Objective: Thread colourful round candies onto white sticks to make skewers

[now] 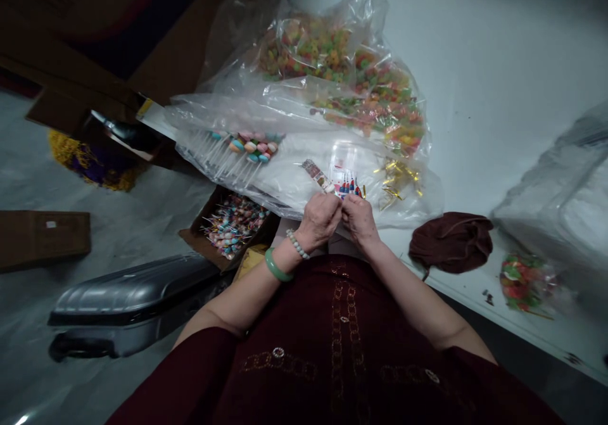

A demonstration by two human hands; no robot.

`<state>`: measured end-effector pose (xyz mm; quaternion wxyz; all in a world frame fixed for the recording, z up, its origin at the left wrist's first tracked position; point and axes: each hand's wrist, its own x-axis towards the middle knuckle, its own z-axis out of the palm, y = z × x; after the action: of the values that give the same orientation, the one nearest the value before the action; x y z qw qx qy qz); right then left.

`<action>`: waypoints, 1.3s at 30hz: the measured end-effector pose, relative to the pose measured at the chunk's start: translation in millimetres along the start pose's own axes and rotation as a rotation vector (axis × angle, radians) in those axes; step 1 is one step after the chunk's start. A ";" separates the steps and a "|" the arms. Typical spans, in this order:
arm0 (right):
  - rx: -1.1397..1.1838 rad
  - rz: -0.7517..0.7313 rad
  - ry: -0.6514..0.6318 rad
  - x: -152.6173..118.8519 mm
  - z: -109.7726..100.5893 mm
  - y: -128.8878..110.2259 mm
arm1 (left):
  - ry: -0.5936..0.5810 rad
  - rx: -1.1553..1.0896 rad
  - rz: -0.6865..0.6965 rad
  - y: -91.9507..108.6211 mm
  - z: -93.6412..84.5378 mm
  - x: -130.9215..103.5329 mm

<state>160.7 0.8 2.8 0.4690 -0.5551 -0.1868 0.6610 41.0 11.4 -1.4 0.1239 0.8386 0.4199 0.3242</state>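
Observation:
Close together at the table's front edge, my left hand (322, 219) and my right hand (360, 219) both have their fingers pinched. They grip the near end of a small clear printed packet (349, 185) with red and blue figures; my fingers hide its end. A narrow printed strip (317, 175) sticks out beyond my left hand, its contents unclear. Gold twist ties (401, 178) lie scattered to the right of the hands. On the left, candy lollipops (254, 147) with white sticks rest in a group on the clear plastic sheet (294, 159).
Behind stands a large clear bag of colourful gummy candies (332, 54). A box of wrapped lollipops (232, 225) sits below the table edge at left, near a grey suitcase (128, 292). At right are a brown cloth (451, 241) and a small candy bag (522, 279).

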 end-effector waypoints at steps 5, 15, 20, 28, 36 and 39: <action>-0.070 -0.050 -0.073 0.0 -1.3 -3.5 | 0.090 -0.063 -0.257 -3.8 2.2 -6.1; -1.557 -0.865 0.102 -1.3 -13.2 -10.4 | -0.062 -0.363 -0.486 -1.0 -18.6 10.6; -1.562 -0.643 0.190 2.4 -2.3 -15.4 | -0.147 -0.326 -0.445 -5.8 -19.1 12.3; -0.536 -0.152 0.030 16.9 8.1 -20.7 | -0.016 0.010 -0.210 -6.1 -6.1 8.0; 0.073 0.023 0.035 -1.7 23.1 -15.9 | 0.024 0.382 -0.203 -0.1 -6.8 7.0; 0.106 0.020 0.062 -3.9 24.8 -15.5 | 0.012 0.353 -0.213 3.2 -11.5 3.9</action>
<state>144.3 12.0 24.7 0.4967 -0.5516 -0.1315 0.6571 37.2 11.8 10.6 0.0063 0.7962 0.5573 0.2355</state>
